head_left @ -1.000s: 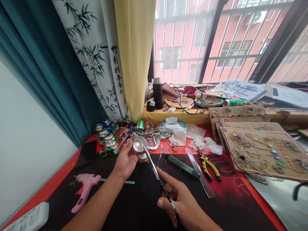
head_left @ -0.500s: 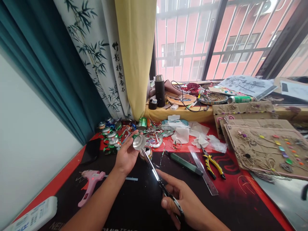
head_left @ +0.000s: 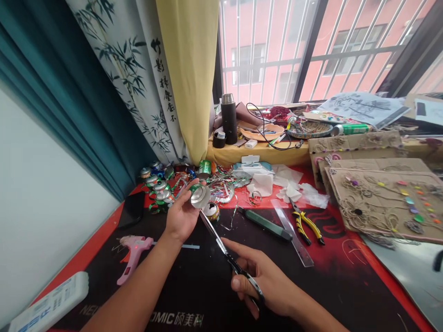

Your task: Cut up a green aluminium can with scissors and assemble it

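Aluminium drink can (head_left: 200,196), green-printed, held in mid-air above the front of the surface (head_left: 104,295), silver base tilted up and toward the wearer. Left hand (head_left: 180,213) clamped around it, fingers wrapped over the can's side. Right hand (head_left: 258,281) closed on the loops of a pair of long-bladed scissors (head_left: 216,240), index finger stretched forward along the shanks. Blades lie nearly together, tips pointing up at the can and ending just below its rim; whether they touch it cannot be told. Crushed can (head_left: 211,212) lies just beside the tips, under the held can. Behind it, a tangle of cut metal strips (head_left: 221,191) and a cluster of cut cans (head_left: 161,193), with an upright green can (head_left: 205,167) at the back. To the right: green-handled utility knife (head_left: 265,226), clear ruler (head_left: 292,233), yellow-handled pliers (head_left: 306,226), crumpled tissue (head_left: 263,184). To the left: pink hot glue gun (head_left: 133,256), black phone (head_left: 132,210), white remote control (head_left: 48,302) at the near corner. Further right, cardboard panels (head_left: 380,198) decorated with twine coils and coloured pieces. Beyond, on a yellow-clothed sill (head_left: 256,157), a black thermos (head_left: 228,120) stands among papers and cables, beside a barred window (head_left: 263,60) and a bamboo-print curtain (head_left: 128,78).
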Tool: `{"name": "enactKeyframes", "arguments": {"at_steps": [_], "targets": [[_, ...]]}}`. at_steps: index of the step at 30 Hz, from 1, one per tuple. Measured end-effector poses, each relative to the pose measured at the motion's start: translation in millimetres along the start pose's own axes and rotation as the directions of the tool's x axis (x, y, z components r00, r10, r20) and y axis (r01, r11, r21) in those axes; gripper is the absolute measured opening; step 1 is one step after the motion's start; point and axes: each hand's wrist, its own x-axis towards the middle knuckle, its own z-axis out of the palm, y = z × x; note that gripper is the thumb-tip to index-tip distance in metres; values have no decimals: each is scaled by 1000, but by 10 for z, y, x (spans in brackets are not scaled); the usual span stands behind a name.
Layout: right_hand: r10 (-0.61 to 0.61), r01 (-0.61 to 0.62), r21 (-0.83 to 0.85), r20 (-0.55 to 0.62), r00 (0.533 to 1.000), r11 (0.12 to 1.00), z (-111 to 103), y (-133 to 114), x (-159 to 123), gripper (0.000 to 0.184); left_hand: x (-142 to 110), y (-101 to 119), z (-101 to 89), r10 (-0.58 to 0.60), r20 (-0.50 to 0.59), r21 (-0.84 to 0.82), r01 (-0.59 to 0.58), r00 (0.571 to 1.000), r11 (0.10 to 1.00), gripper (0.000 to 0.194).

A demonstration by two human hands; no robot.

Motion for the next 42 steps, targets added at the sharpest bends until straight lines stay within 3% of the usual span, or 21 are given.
{"name": "enactKeyframes", "arguments": {"at_steps": [21,31,42], "targets": [[6,-7,-13,-63,998,1000,40,-94,-9,115,-90,-27,60,-45,113,146,28,993,989,38],[23,-27,-37,-101,995,999,61,-96,-11,116,-116,-61,94,-30,117,175,9,993,985,41],[-4,1,-21,-111,994,1000,66,-95,-10,112,-138,-76,123,-33,129,225,3,991,974,31]]}}
